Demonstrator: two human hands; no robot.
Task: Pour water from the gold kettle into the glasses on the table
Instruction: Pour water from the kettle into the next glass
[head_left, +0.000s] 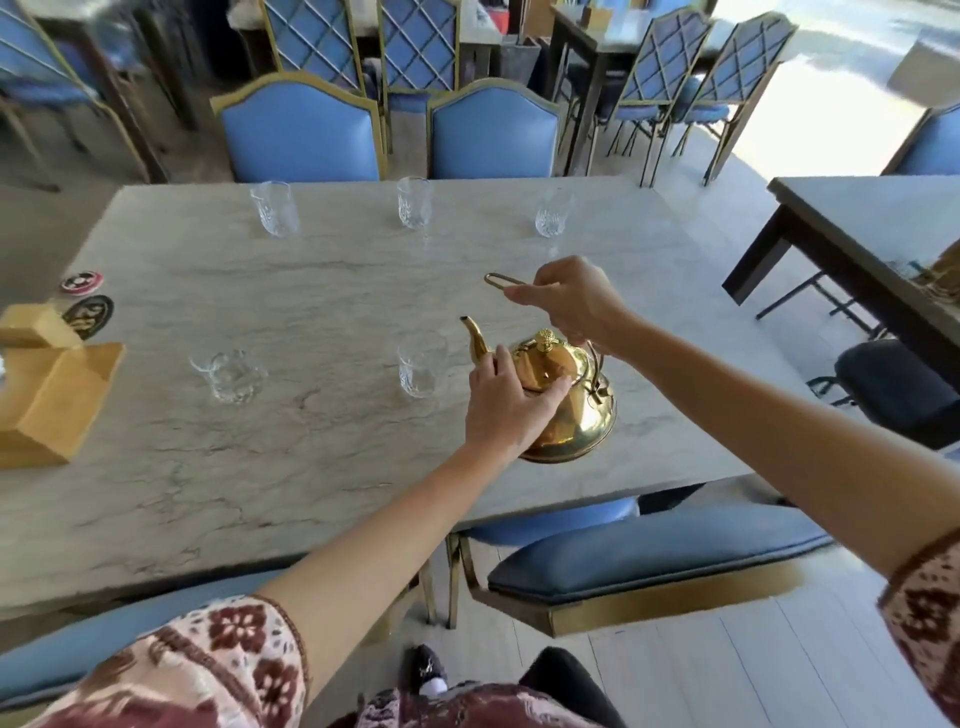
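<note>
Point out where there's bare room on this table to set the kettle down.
The broad middle strip of the table, between the far glasses and the near glasses, is bare; so is the near-left stretch. Crowded: beside the gold kettle and by the wooden box.

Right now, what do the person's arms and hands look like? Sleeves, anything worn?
Both the left hand and the right hand are bare: no gloves, rings or watch visible. The forearms are uncovered. The left sleeve and the right sleeve are pale fabric with a dark red floral print and brown-trimmed cuffs.
</note>
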